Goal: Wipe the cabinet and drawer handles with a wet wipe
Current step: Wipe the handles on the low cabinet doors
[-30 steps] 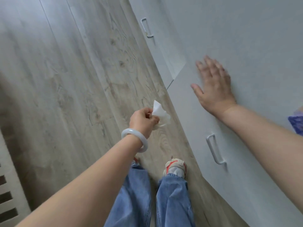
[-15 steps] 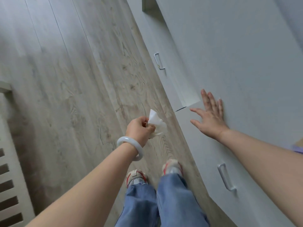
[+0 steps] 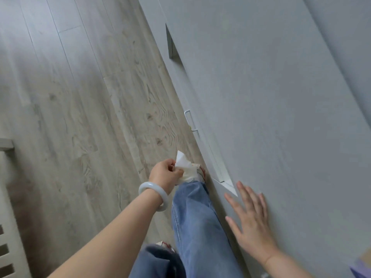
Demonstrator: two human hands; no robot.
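My left hand (image 3: 165, 174) pinches a crumpled white wet wipe (image 3: 183, 164) in the air above the floor, a pale bangle on its wrist. A white bar handle (image 3: 190, 122) is fixed to a low grey cabinet front (image 3: 202, 125), up and to the right of the wipe and apart from it. My right hand (image 3: 252, 219) lies flat with straight spread fingers on the grey cabinet surface (image 3: 281, 117) at the lower right. Just above its fingertips the corner of a panel (image 3: 226, 184) stands out from the surface.
A grey wood-grain floor (image 3: 80, 117) fills the left. My legs in blue jeans (image 3: 198, 227) and a red-and-white shoe (image 3: 200, 174) are beside the cabinet base. A white slatted piece of furniture (image 3: 8, 237) stands at the lower left edge. A dark recess (image 3: 171, 47) opens further along the cabinet.
The view has moved forward along the cabinet: the nearer handle has dropped out of sight and the farther one is closer. My right hand slid along the surface. A leg has stepped forward.
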